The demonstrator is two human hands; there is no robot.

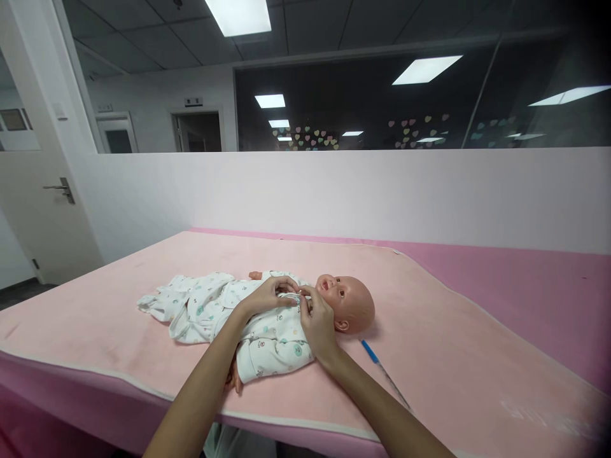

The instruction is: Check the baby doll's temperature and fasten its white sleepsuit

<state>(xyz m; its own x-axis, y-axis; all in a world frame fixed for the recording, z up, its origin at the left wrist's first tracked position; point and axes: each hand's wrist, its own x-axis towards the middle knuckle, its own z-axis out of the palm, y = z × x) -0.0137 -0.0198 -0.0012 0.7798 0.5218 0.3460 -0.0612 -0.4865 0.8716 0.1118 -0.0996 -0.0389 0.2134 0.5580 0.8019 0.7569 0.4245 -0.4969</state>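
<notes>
the doll (pixel 334 299) lies on its back on the pink surface (pixel 453 356), head to the right, in a white romper (pixel 238 312). both hands meet at its collar: the left hand (pixel 267 294) and right hand (pixel 317 321) each pinch the romper's neck edge in a closed grip. a blue pen (pixel 370 350) lies just beside the head.
</notes>
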